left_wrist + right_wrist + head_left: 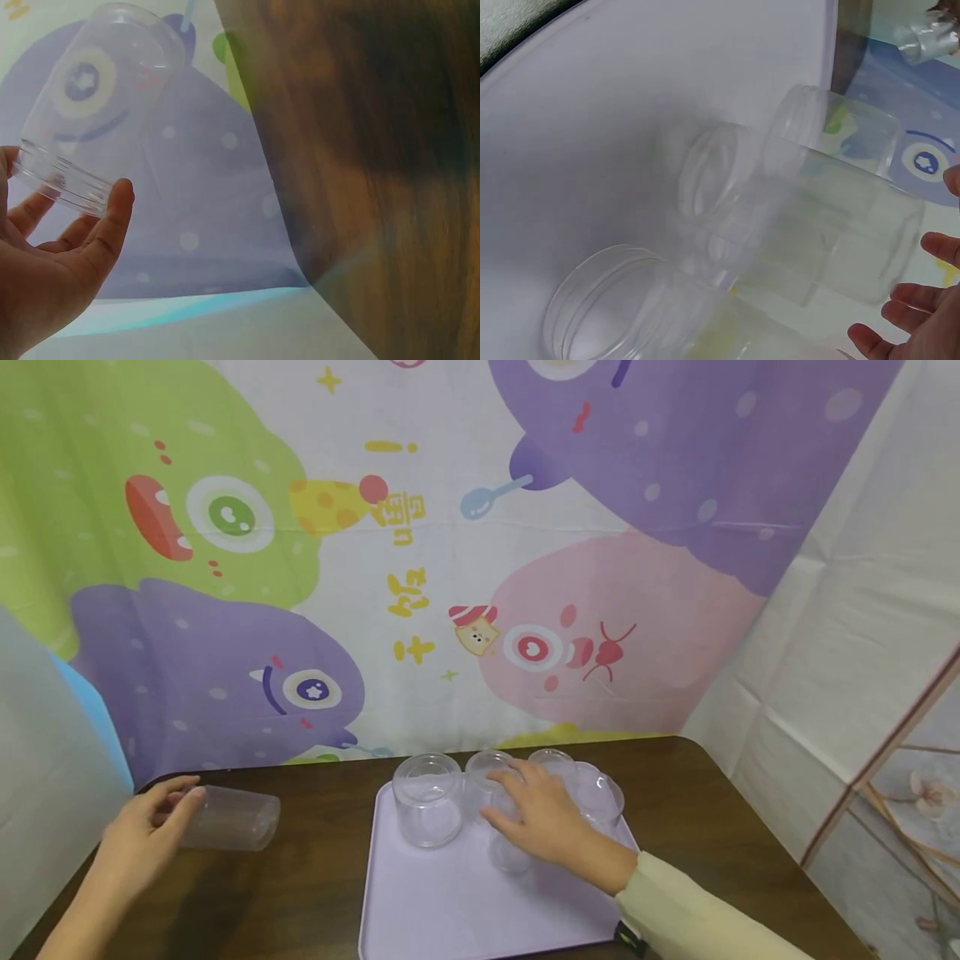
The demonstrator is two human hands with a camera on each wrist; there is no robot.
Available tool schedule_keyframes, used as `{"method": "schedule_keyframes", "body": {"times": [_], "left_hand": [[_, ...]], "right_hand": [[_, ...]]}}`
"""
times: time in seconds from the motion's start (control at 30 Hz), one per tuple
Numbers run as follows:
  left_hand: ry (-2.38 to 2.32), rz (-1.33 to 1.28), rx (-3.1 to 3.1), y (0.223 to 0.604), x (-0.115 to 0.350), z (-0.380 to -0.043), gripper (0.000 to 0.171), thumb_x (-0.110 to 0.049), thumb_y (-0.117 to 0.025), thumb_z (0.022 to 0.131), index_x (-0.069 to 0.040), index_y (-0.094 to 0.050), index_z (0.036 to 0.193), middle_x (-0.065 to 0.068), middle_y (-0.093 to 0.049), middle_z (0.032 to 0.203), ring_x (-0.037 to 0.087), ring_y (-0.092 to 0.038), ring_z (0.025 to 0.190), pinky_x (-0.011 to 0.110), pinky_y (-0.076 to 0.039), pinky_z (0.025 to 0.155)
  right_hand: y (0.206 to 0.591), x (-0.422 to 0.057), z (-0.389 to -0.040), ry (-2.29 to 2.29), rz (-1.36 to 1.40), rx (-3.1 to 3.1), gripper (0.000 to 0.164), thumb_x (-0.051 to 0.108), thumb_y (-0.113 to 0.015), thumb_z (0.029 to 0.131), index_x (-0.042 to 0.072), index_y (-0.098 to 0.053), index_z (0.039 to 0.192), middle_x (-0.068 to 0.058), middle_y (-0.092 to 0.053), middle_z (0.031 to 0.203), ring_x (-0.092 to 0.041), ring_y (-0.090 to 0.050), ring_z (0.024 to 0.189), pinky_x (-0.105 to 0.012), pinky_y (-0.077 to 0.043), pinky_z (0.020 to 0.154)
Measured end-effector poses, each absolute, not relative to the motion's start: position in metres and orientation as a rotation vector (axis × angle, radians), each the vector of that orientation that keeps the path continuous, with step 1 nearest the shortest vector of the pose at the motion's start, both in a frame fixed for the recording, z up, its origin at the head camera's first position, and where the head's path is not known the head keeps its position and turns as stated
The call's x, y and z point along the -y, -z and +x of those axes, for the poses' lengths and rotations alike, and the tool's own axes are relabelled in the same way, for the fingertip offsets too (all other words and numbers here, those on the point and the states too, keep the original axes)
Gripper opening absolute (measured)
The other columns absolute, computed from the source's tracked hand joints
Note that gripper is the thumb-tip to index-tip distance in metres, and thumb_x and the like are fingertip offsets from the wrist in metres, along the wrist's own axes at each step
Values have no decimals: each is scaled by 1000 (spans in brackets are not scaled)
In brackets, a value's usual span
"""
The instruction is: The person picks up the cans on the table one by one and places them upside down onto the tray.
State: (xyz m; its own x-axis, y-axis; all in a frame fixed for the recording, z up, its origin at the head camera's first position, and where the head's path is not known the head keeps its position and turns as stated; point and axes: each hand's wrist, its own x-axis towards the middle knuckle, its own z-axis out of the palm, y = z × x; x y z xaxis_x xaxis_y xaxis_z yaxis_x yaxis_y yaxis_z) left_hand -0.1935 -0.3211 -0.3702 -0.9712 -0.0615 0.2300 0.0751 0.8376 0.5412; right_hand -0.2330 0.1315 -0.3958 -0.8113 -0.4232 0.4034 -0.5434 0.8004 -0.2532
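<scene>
A clear plastic jar [238,820] lies sideways in the air over the left part of the table, held by my left hand [142,831]. In the left wrist view, thumb and fingers grip that jar [105,97] around its threaded rim. My right hand [543,814] is over the purple tray [442,914], among several clear jars. Its fingers are spread at the end of a tall upside-down jar [840,225], seen in the right wrist view. A shorter, wider jar [427,818] stands left of this hand.
Another clear jar [603,797] stands at the tray's right rear, partly behind the right hand. The tray lies on a dark wooden table [307,893]. A cloth printed with cartoon monsters [450,710] hangs along the back edge, with pale panels at both sides.
</scene>
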Motion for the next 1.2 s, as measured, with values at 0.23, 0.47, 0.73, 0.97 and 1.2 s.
{"method": "schedule_keyframes", "body": {"times": [0.23, 0.47, 0.73, 0.97, 1.2], "left_hand": [[930, 49, 2837, 370, 313, -187, 59, -45, -32, 100, -2, -36, 140, 33, -47, 128, 48, -52, 105, 53, -47, 68], [1026, 56, 2800, 376, 299, -179, 55, -44, -33, 100, -6, -38, 140, 32, -47, 130, 50, -49, 110, 56, -45, 73], [1160, 63, 2759, 379, 282, -176, 55, -47, -34, 99, -9, -39, 139, 28, -46, 131, 40, -53, 112, 53, -49, 78], [1202, 58, 2701, 379, 266, -176, 52, -45, -35, 99, -9, -43, 136, 25, -50, 128, 41, -52, 112, 53, -48, 80], [1308, 4, 2639, 381, 249, -177, 46, -39, -38, 100, -8, -46, 133, 21, -53, 125, -4, -59, 82, 23, -53, 69]], "right_hand": [[385, -140, -225, -679, 699, 2544, 44, 36, -66, 83, 12, -59, 119, -14, -57, 122, -32, -52, 117, -54, -41, 96], [376, -143, -215, -853, 638, 2501, 38, 32, -67, 85, 12, -60, 117, -3, -60, 118, -23, -53, 117, -43, -41, 101], [368, -141, -203, -1155, 475, 2584, 37, 30, -65, 87, 17, -58, 121, -3, -59, 119, -24, -53, 112, -38, -50, 83], [365, -133, -198, -1308, 404, 2585, 32, 30, -64, 88, 18, -60, 117, -4, -61, 116, -22, -57, 107, -31, -49, 77], [363, -128, -196, -1381, 376, 2586, 29, 32, -62, 89, 19, -61, 115, 2, -62, 115, -19, -58, 106, -37, -48, 85]]}}
